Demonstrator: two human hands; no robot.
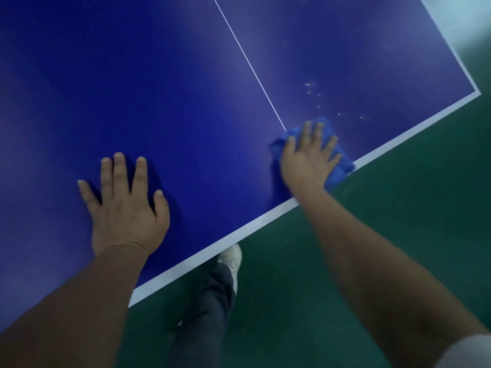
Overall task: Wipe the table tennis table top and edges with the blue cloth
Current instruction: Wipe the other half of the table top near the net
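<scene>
With droplets (318, 98) unwiped at right, the right hand (308, 158) presses the blue cloth (342, 166) flat-palmed while the left hand (127, 208) rests splayed, grasping nothing, on the table top (159, 88).

A dark green floor (372, 248) fills the lower right of the frame, paler toward the upper right corner.

Both forearms are bare. A white short sleeve (470, 351) shows at the right arm's upper end. Below the table (239, 235) edge: dark trousers (204, 309) and 1 white shoe (231, 257).
</scene>
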